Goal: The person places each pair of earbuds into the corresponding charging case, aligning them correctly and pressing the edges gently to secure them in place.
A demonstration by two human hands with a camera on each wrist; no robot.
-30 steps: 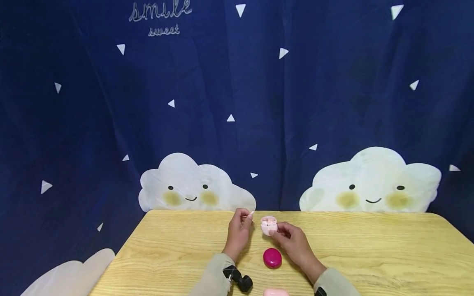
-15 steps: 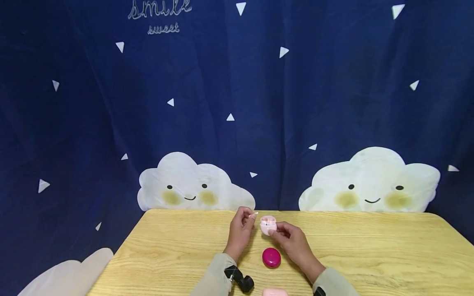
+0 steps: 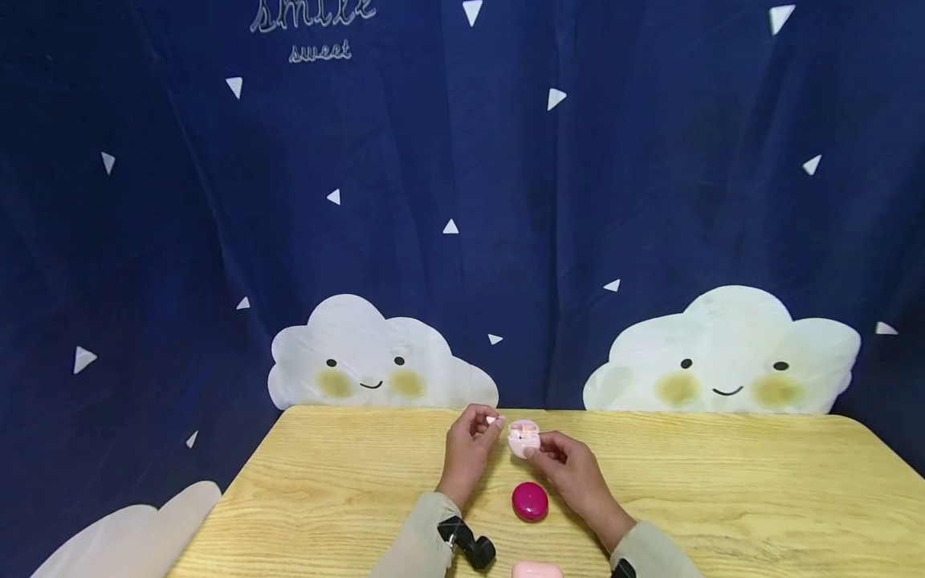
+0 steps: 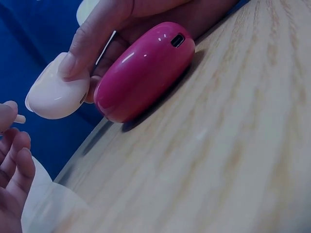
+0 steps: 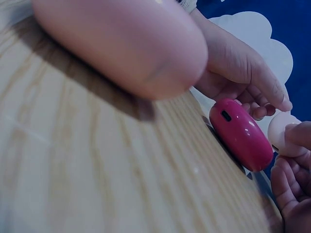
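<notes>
In the head view my left hand (image 3: pixel 466 451) pinches a small pale pink earbud (image 3: pixel 494 420) between thumb and fingers. Only its stem end (image 4: pixel 20 119) shows in the left wrist view. Just to the right, my right hand (image 3: pixel 578 475) grips a pale pink earbud case (image 3: pixel 523 441) by its side, above the table's far part. The lid of this case is up, with its hollows facing the camera. A short gap separates earbud and case. Between the wrists a glossy magenta case (image 3: pixel 531 502) lies on the table, closed, its charging port (image 4: pixel 178 40) visible from the near side.
A larger, rounded pink object (image 5: pixel 126 43) sits at the near edge, partly cut off in the head view. Under everything is a wooden table (image 3: pixel 325 498). Behind it hangs a dark blue curtain (image 3: pixel 405 160) with clouds and triangles.
My left hand has shifted slightly right toward the open case, and the earbud has turned between its fingers. The right hand and its case have stayed nearly still.
</notes>
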